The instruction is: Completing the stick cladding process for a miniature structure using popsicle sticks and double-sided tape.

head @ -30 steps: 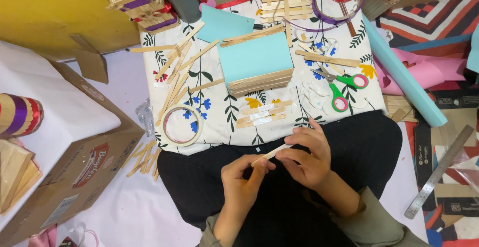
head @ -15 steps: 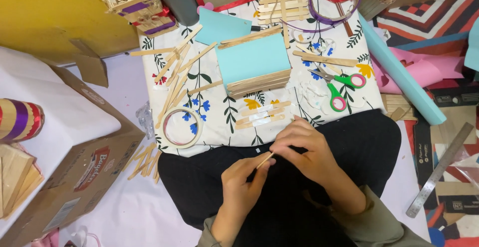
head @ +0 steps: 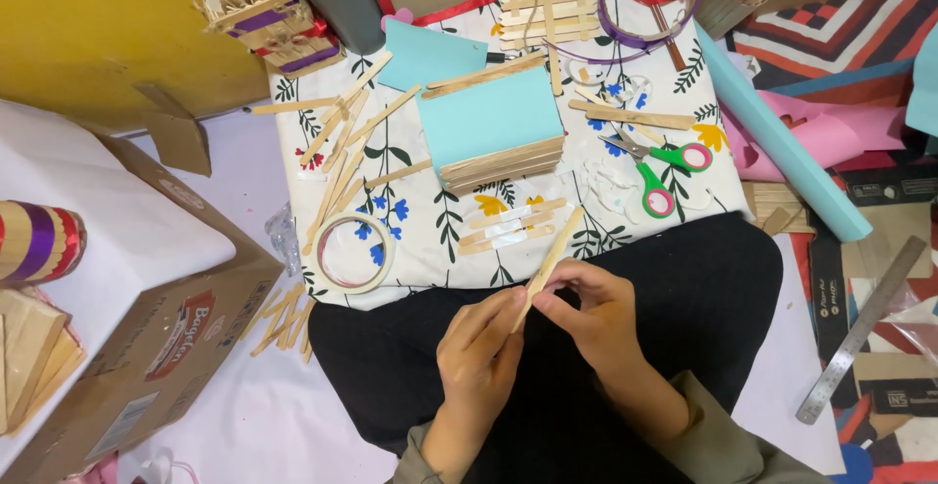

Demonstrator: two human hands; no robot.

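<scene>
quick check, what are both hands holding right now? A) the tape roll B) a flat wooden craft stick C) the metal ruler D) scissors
B: the left hand and right hand both pinch one wooden craft stick over the lap; the scissors lie untouched on the cloth.

Left hand (head: 479,347) and right hand (head: 591,313) meet, fingertips pinched; wrists bent.

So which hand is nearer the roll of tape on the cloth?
Left. The left hand lies just right of and below the roll of tape; the right hand sits farther right, beyond the wooden stick both hold.
</scene>
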